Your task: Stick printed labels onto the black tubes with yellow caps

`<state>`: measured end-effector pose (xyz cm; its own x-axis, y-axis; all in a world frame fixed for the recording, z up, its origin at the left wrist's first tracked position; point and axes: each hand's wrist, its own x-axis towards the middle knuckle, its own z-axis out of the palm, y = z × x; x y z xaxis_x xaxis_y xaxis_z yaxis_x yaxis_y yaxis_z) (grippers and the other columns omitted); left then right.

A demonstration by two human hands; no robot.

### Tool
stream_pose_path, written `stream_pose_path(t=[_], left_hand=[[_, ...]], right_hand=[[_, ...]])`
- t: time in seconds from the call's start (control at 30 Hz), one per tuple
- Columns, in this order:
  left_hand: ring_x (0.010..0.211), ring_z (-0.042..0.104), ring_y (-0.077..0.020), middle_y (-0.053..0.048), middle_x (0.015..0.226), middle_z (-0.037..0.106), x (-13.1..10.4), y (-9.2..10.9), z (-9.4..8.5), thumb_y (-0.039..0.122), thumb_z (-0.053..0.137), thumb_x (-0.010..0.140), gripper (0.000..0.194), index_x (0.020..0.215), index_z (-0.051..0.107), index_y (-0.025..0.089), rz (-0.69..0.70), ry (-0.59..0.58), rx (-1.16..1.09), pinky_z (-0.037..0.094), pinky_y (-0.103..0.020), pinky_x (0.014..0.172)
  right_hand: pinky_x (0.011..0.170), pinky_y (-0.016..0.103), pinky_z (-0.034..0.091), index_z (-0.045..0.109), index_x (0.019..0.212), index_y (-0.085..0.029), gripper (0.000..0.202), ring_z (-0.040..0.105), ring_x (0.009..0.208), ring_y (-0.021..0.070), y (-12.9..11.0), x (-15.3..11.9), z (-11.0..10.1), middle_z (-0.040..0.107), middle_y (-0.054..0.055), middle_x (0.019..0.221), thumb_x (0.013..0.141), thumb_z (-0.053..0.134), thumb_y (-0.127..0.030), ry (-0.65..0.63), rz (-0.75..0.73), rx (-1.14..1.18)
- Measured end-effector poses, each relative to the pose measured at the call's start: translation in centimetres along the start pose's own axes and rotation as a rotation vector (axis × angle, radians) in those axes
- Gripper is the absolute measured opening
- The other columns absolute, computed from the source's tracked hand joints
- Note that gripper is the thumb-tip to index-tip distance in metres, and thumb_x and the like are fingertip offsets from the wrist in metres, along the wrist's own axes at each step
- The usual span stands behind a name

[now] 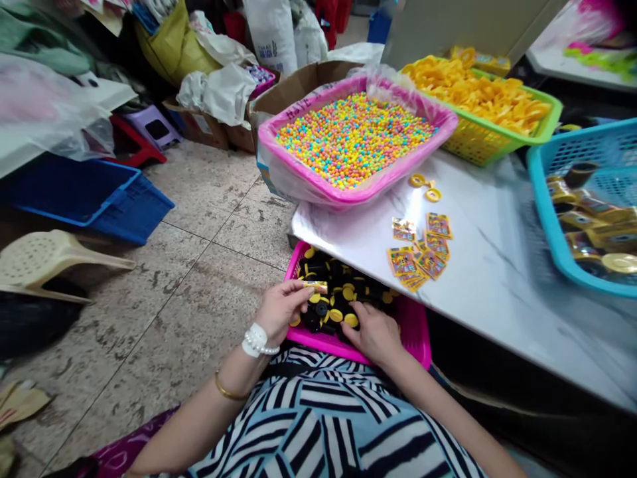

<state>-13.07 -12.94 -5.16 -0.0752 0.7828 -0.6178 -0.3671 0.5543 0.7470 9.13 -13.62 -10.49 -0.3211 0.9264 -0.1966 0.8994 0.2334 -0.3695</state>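
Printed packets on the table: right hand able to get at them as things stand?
Likely yes: the right hand is over the magenta basket, near the table edge; nothing visible blocks the packets.

So the tubes (pixel 336 315) are in a bin (pixel 419 332) right in front of the person (pixel 318 425), partly under the table (pixel 497 232), with packets (pixel 430 263) up top, loose rings (pixel 426 194) behind those, the bead tray (pixel 343 196) back-left and another basket (pixel 546 226) off to the right.

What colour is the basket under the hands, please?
The basket is bright pink; head view.
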Motion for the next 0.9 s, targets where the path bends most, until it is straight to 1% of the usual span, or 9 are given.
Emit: stream_pose_path(t=[0.1,0.2,0.27,0.37,0.47,0.53,0.6,0.77,0.9], left_hand=[[0.038,0.031,-0.0012,0.004,0.049,0.052,0.2,-0.3,0.7,0.040,0.086,0.058,0.043,0.085,0.068,0.011,-0.055,-0.042,-0.058,0.012,-0.013,0.035],[0.037,0.033,-0.0012,0.004,0.052,0.055,0.6,-1.0,1.6,0.038,0.086,0.058,0.041,0.083,0.065,0.012,-0.062,-0.061,-0.106,0.011,-0.013,0.035],[0.037,0.034,-0.0012,0.003,0.052,0.055,0.9,-1.5,2.2,0.038,0.086,0.059,0.042,0.082,0.064,0.012,-0.070,-0.083,-0.107,0.010,-0.013,0.035],[0.038,0.035,-0.0010,0.003,0.055,0.056,1.3,-2.0,3.0,0.038,0.087,0.059,0.043,0.083,0.063,0.011,-0.099,-0.117,-0.111,0.010,-0.013,0.035],[0.040,0.038,-0.0011,0.001,0.062,0.059,1.3,-1.9,3.4,0.035,0.086,0.060,0.042,0.085,0.063,0.011,-0.129,-0.144,-0.131,0.011,-0.013,0.035],[0.041,0.039,-0.0010,0.000,0.066,0.060,1.3,-1.7,3.5,0.032,0.085,0.062,0.039,0.085,0.062,0.011,-0.147,-0.156,-0.149,0.012,-0.013,0.035],[0.041,0.039,-0.0004,-0.001,0.071,0.062,1.3,-1.5,3.4,0.030,0.084,0.064,0.037,0.086,0.060,0.011,-0.162,-0.164,-0.166,0.012,-0.012,0.034],[0.041,0.039,-0.0007,-0.002,0.072,0.063,1.2,-1.6,3.5,0.026,0.081,0.068,0.032,0.086,0.060,0.010,-0.180,-0.166,-0.204,0.014,-0.012,0.034],[0.041,0.037,0.0004,-0.001,0.072,0.062,1.3,-1.8,3.5,0.024,0.080,0.069,0.031,0.088,0.060,0.010,-0.195,-0.178,-0.254,0.014,-0.011,0.034]], right_hand=[[0.081,0.035,0.055,0.067,0.118,-0.017,0.035,0.069,0.093,0.0229,0.1,-0.2,-2.4,0.070,0.012,0.109,0.089,0.053,-0.032,0.074,-0.014,0.153],[0.073,0.031,0.057,0.068,0.119,-0.019,0.037,0.070,0.082,0.0187,0.0,-0.5,-4.5,0.072,0.009,0.102,0.089,0.057,-0.038,0.087,0.064,0.691],[0.070,0.032,0.058,0.065,0.125,-0.018,0.046,0.070,0.073,0.0177,0.0,-0.4,-5.0,0.074,0.007,0.090,0.085,0.066,-0.042,0.055,0.161,1.097],[0.075,0.032,0.057,0.064,0.125,-0.019,0.051,0.070,0.073,0.0167,0.1,0.0,-4.5,0.074,0.006,0.092,0.079,0.074,-0.039,0.049,0.207,1.376],[0.071,0.028,0.054,0.067,0.118,-0.019,0.042,0.066,0.067,0.0129,0.1,0.3,-3.9,0.072,0.003,0.081,0.080,0.073,-0.036,0.079,0.193,1.400],[0.067,0.024,0.050,0.068,0.116,-0.019,0.038,0.060,0.062,0.0104,-0.1,0.3,-4.0,0.066,-0.001,0.067,0.082,0.072,-0.036,0.101,0.186,1.351],[0.059,0.021,0.046,0.069,0.114,-0.019,0.038,0.054,0.059,0.0088,-0.4,0.2,-4.4,0.062,-0.003,0.065,0.081,0.072,-0.036,0.138,0.187,1.271],[0.052,0.021,0.041,0.070,0.113,-0.019,0.035,0.048,0.057,0.0084,-1.0,-0.1,-5.1,0.058,-0.002,0.070,0.081,0.071,-0.035,0.194,0.139,1.135],[0.054,0.023,0.045,0.070,0.111,-0.023,0.030,0.054,0.063,0.0085,-1.3,-0.2,-4.6,0.065,0.004,0.102,0.083,0.068,-0.032,0.234,0.039,1.037]])
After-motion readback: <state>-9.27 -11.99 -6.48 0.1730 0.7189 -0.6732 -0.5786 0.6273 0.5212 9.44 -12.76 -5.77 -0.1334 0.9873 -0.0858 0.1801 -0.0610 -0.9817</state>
